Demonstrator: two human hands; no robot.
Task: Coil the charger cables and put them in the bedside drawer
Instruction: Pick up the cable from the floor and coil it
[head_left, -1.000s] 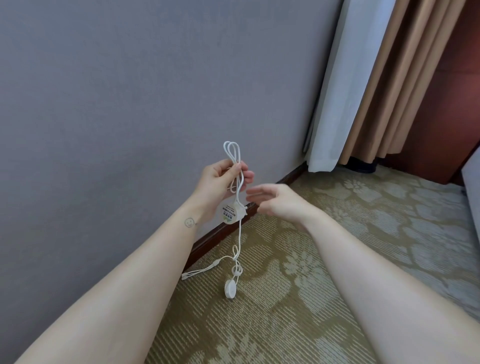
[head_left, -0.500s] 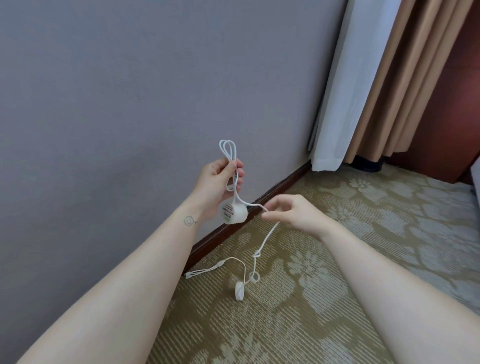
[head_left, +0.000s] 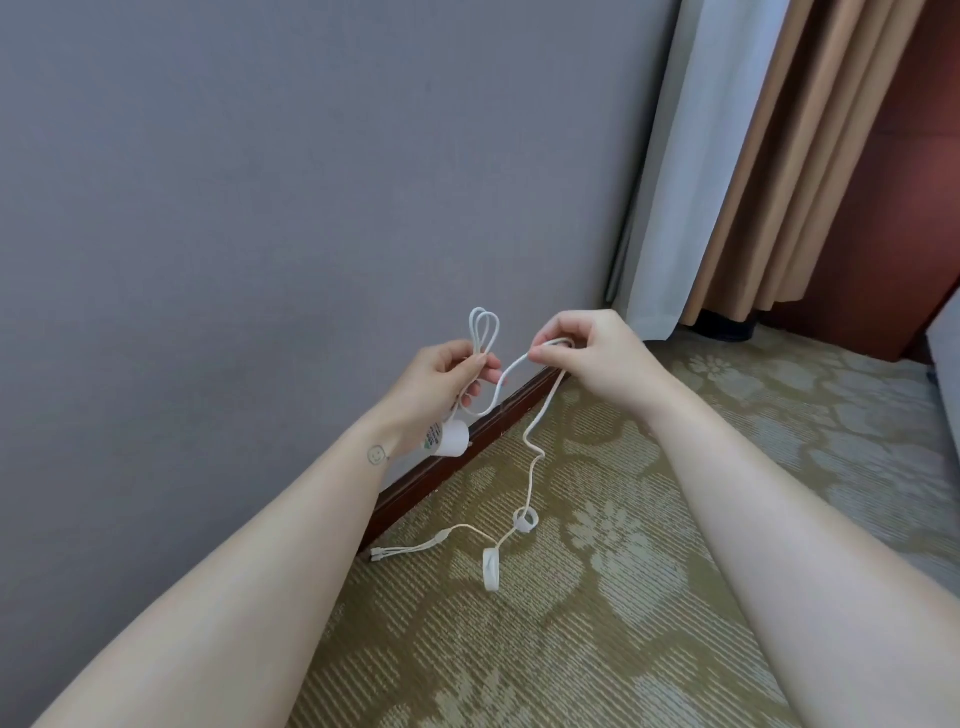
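Cable (head_left: 530, 483) loops in L grip (head_left: 441, 382), slack in R grip (head_left: 597, 358)

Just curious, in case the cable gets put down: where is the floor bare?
Bare carpet stretches right of the right hand, toward the curtain. Crowded: beside the baseboard, under the left hand, where the white cable trails.

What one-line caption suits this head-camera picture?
Left hand holds looped charger cable while right hand pinches its next length above patterned carpet.

Wall (head_left: 260, 208): plain grey-violet, dark wooden skirting (head_left: 467, 457) along its foot.
Floor: olive carpet (head_left: 597, 649) with pale flower pattern.
Corner: white curtain (head_left: 675, 182) beside tan drape (head_left: 789, 171).
Right: reddish-brown wood panel (head_left: 893, 208).
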